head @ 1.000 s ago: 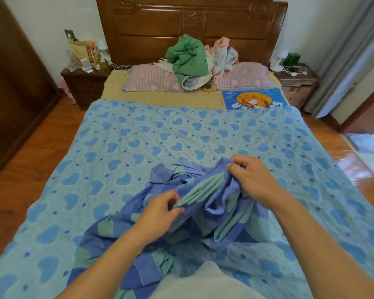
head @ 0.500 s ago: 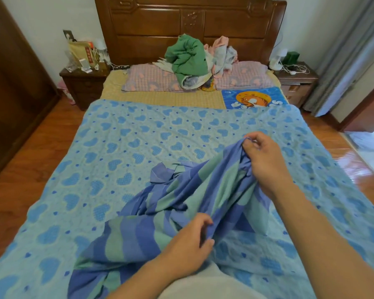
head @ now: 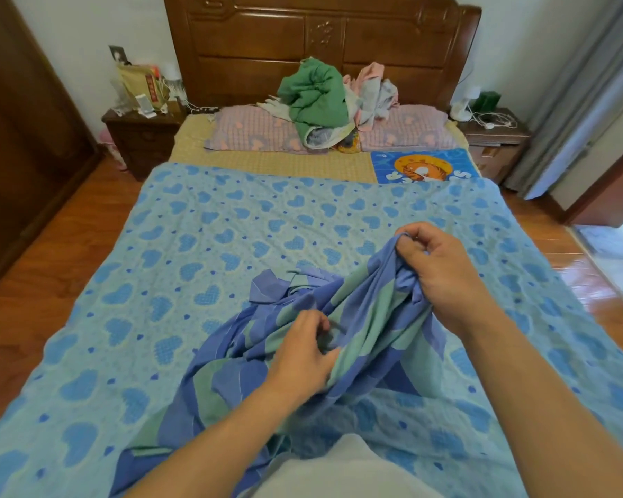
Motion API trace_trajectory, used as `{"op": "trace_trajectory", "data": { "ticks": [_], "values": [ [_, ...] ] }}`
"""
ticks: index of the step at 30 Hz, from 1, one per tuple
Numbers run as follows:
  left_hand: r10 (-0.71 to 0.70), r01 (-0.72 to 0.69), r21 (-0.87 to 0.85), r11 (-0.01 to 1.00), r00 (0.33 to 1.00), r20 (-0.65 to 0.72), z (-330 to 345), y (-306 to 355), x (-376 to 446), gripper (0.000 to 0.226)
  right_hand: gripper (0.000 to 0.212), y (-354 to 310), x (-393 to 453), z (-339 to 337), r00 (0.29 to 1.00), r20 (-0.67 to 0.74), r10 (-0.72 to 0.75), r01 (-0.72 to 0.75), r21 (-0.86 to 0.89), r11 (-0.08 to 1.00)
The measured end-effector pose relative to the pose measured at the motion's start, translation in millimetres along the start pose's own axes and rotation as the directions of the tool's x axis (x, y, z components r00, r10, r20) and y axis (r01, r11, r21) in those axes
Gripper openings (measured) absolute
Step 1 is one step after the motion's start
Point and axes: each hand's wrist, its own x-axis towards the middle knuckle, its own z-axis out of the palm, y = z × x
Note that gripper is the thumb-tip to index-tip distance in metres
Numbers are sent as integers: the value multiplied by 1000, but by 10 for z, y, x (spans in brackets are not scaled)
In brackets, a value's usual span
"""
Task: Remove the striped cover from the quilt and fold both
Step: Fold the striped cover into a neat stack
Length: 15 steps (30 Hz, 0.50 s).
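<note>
The striped cover [head: 371, 318], blue and green, lies bunched on the near middle of the bed. It rests on the light blue quilt with heart shapes [head: 213, 246], which is spread flat over the bed. My right hand [head: 443, 271] pinches a raised edge of the cover at its upper right. My left hand [head: 303, 354] grips the cover's lower middle folds. The cover's near end trails toward the bed's foot, partly hidden by my arms.
Pillows [head: 252, 133] and a heap of green and pink clothes [head: 317, 95] lie by the wooden headboard [head: 321, 30]. Nightstands [head: 141, 138] flank the bed; the right nightstand [head: 497, 134] carries cables. A wardrobe [head: 15, 138] stands left, curtains [head: 583, 84] right.
My right hand lifted the cover's edge up and to the right. My left hand dropped lower, then took a new grip on the cover's middle folds, and the bunched cloth stretched out between both hands.
</note>
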Motion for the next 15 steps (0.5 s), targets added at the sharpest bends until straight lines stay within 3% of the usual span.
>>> {"op": "trace_trajectory", "data": {
  "ticks": [4,7,9,12,15],
  "values": [
    [23,-33,134,990,997,76,232,-85,-201,48,21,4,-1,-31,999,-38,4,-5,-31,1000],
    [-151,132,147,980,981,120,284,-219,-242,57,23,9,-14,-46,1000,-28,10,-11,-23,1000],
    [-245,225,144,964,960,139,226,-330,-212,40,26,8,-10,-53,1000,-31,2,-2,-8,1000],
    [-220,198,223,955,972,79,88,-512,-142,15,23,35,18,-92,999,-34,-4,4,13,1000],
    [-200,197,189,962,980,-3,-27,-627,-87,16,19,122,59,-146,999,-48,-4,4,10,1000]
  ]
}}
